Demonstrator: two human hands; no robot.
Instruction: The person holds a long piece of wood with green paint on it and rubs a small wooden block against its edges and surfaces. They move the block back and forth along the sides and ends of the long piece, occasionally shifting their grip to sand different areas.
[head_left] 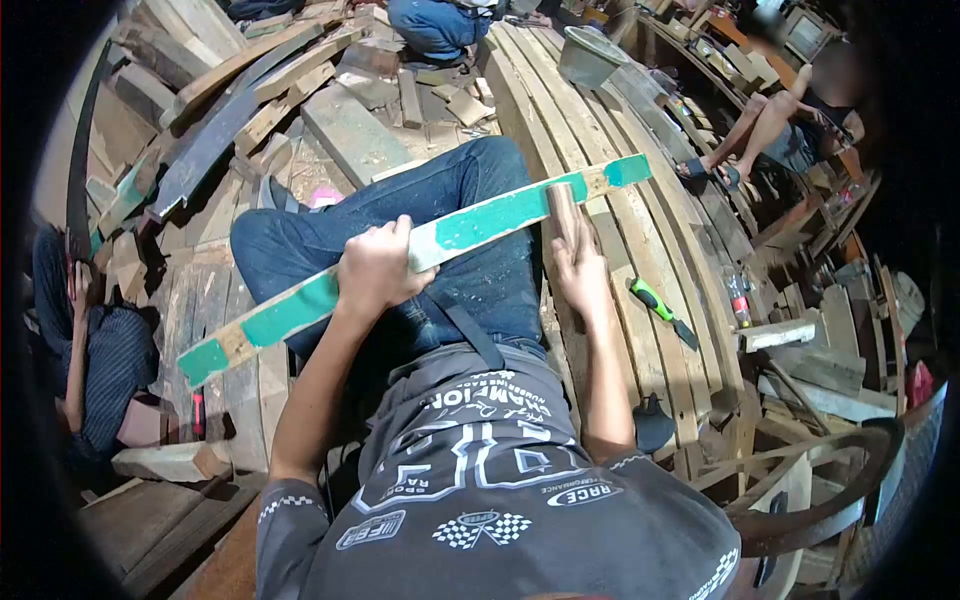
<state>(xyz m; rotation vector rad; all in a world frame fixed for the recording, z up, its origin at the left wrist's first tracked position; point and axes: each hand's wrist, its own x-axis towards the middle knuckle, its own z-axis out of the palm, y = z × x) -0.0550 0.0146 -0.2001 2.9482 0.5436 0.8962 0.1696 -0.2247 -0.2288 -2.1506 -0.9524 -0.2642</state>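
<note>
Wooden slat [490, 215], long and thin with patches of green paint, lies slanted across your lap, over your blue jeans [300, 250]. Its low end points down to your left and its high end points up to your right.

Your left hand [372, 268] is closed tight around the slat near its middle, with the fingers curled over the top edge. Your right hand [582, 270] is further up the slat, just below it. Its fingers are wrapped around a small brown block [563, 208]. The block touches the slat, pressed on a green patch. The slat's high end sticks out past your right hand.

A tool with a green handle [655, 303] lies on the curved planks [600, 150] near your right arm, apart from the hand. A grey bucket [588, 55] sits far up on the planks. Another person [105, 350] sits on the floor off to your left.
</note>
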